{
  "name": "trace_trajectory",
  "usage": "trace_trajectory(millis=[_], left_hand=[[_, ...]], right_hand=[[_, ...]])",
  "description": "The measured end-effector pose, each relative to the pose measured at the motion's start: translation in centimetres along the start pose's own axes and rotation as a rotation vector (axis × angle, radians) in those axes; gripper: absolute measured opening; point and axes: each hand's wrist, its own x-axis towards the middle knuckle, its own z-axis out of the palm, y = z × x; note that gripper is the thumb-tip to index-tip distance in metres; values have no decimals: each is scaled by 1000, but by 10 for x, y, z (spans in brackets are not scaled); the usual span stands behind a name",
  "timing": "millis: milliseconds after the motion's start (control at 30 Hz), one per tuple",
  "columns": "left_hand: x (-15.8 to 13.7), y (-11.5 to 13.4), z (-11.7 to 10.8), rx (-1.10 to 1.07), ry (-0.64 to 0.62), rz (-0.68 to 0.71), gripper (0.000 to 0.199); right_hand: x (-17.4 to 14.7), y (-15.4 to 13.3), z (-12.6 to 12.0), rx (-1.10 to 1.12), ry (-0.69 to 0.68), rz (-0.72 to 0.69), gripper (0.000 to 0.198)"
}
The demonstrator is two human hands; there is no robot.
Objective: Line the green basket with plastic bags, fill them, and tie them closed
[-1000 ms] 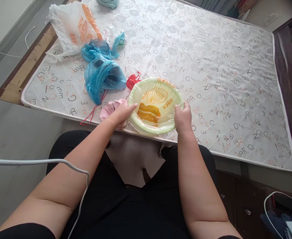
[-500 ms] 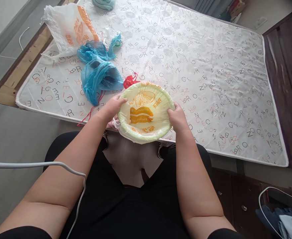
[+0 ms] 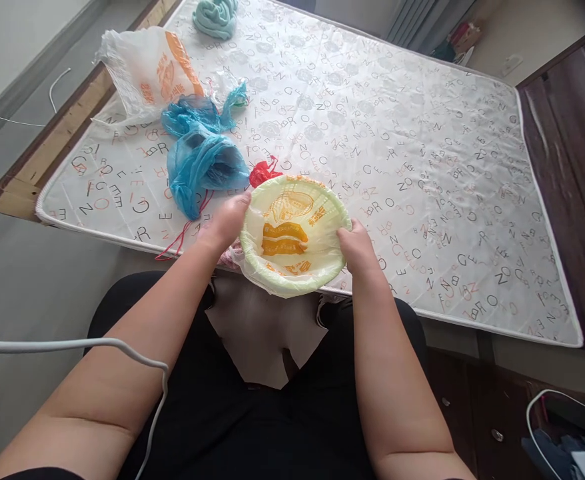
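Note:
Between my two hands is a round pale-green basket [image 3: 342, 200], lined with a translucent plastic bag [image 3: 317, 257] that has orange print and folds over the rim. My left hand [image 3: 231, 217] is closed on the left side of the rim. On the right side, my right hand [image 3: 358, 247] grips the rim, thumb on top. The basket is tilted so that its inside faces me, above the near edge of the mattress. Something pink and knitted [image 3: 231, 255] shows partly behind the basket, below my left hand. A small red bag [image 3: 264, 172] lies just beyond the rim.
On the letter-printed mattress [image 3: 422, 187] lie crumpled blue plastic bags [image 3: 205, 163], a white bag with orange print [image 3: 150, 70] and a rolled teal cloth [image 3: 216, 18]. A white cable [image 3: 97, 343] crosses my left forearm. Dark drawers [image 3: 472, 400] stand at lower right.
The camera view has shifted slightly, so the whole scene sits lower. Both hands keep their hold on the lined basket, and my left hand's fingers have shifted a little at the rim.

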Motion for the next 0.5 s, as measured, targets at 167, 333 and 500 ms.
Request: trace_trajectory(millis=[167,333,500], left_hand=[[37,3,-18,169,118,94,38],[72,-17,-23,388,61,-31,28],[78,-30,-3,209,-34,-57,43]], right_hand=[[0,2,-2,13,-11,6,42],[0,5,1,-19,-12,-14,35],[3,10,2,-39,7,-28,38]])
